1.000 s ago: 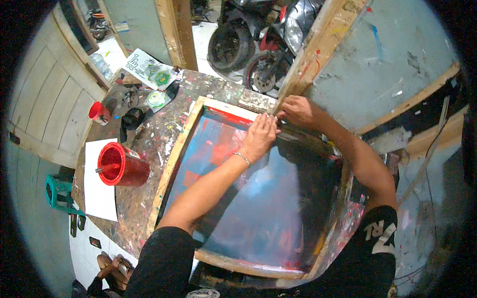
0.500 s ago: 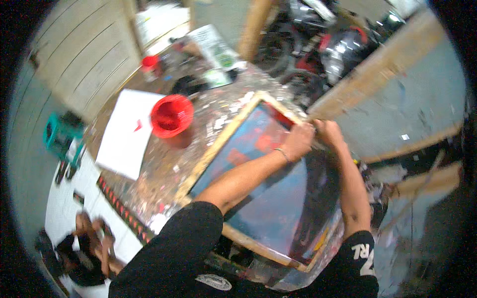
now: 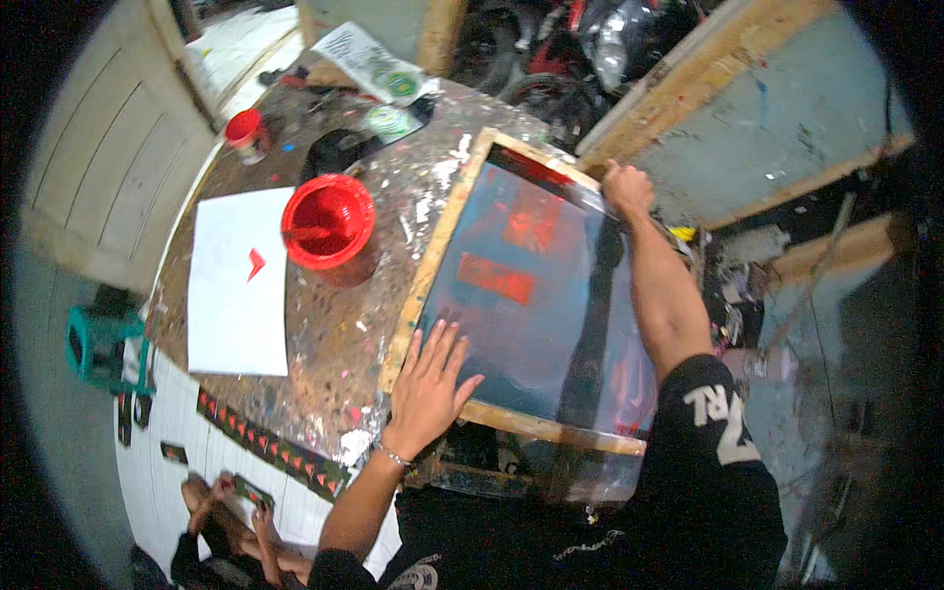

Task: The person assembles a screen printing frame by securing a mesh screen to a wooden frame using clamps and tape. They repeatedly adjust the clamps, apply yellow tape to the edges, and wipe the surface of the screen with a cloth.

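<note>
A round, paint-spattered table (image 3: 334,334) fills the middle of the view. On it lies a large wooden-framed printing screen (image 3: 536,295), its dark blue mesh marked with 2 red patches. The left hand (image 3: 430,383) rests flat and released on the screen's near left corner, fingers spread, palm over the wooden frame and fingertips on the mesh. The right hand (image 3: 626,187) is clenched at the screen's far right corner; what it grips there cannot be told. Left of the left hand, on the table, lies a white sheet of paper (image 3: 239,283) with 1 small red mark. Just beyond that sheet, and touching its far edge, stands a red bowl (image 3: 327,221) of red paint. Farther off from the left hand, near the table's far rim, stands a small red cup (image 3: 246,133).
</note>
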`<state>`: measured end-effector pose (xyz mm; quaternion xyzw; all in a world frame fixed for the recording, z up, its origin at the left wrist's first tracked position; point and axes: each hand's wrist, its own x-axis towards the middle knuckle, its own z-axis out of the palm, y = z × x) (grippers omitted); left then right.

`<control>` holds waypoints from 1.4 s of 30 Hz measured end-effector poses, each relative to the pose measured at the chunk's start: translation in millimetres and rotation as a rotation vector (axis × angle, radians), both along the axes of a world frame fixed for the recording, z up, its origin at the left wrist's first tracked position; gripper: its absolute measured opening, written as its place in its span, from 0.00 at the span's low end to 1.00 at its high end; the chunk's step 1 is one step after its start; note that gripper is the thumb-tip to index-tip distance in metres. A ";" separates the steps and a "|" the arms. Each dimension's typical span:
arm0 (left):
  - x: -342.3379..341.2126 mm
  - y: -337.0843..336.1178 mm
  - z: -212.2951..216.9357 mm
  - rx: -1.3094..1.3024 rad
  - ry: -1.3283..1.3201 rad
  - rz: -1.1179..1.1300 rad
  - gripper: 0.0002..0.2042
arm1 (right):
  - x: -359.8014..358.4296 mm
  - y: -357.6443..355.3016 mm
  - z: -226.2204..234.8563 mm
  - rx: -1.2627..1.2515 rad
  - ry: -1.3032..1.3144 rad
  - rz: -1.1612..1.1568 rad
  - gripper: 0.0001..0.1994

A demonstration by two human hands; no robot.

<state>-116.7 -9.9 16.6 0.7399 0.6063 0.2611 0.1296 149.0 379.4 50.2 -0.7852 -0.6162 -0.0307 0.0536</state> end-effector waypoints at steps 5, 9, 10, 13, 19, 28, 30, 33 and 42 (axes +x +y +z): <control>8.1 6.0 -13.9 -0.002 -0.029 0.007 0.30 | -14.4 -3.7 4.6 0.026 0.090 -0.195 0.23; 12.8 5.0 -16.9 0.009 -0.016 -0.014 0.30 | -9.4 -2.0 -0.9 0.006 0.082 -0.230 0.22; 15.1 5.2 -16.8 0.009 -0.014 0.001 0.30 | -8.1 -2.2 0.0 0.002 0.092 -0.244 0.22; 13.7 5.0 -14.2 0.007 0.008 -0.017 0.30 | 2.2 -0.2 -7.6 0.046 0.114 -0.231 0.23; 10.4 3.1 1.4 -0.015 0.051 0.022 0.28 | 35.5 7.1 6.6 -0.086 0.222 0.077 0.31; 24.4 5.0 1.2 -0.028 0.092 0.040 0.24 | 247.6 2.8 8.6 -0.059 -0.076 0.267 0.28; 24.2 4.0 -1.6 -0.047 0.095 0.036 0.23 | 258.7 14.6 -1.6 -0.149 0.017 0.370 0.24; 25.2 3.1 -3.7 -0.040 0.116 0.058 0.22 | 246.7 31.8 5.0 -0.339 0.207 0.473 0.20; 35.6 6.5 5.3 -0.100 0.182 0.089 0.18 | 264.3 50.9 -13.8 -0.442 0.339 0.775 0.10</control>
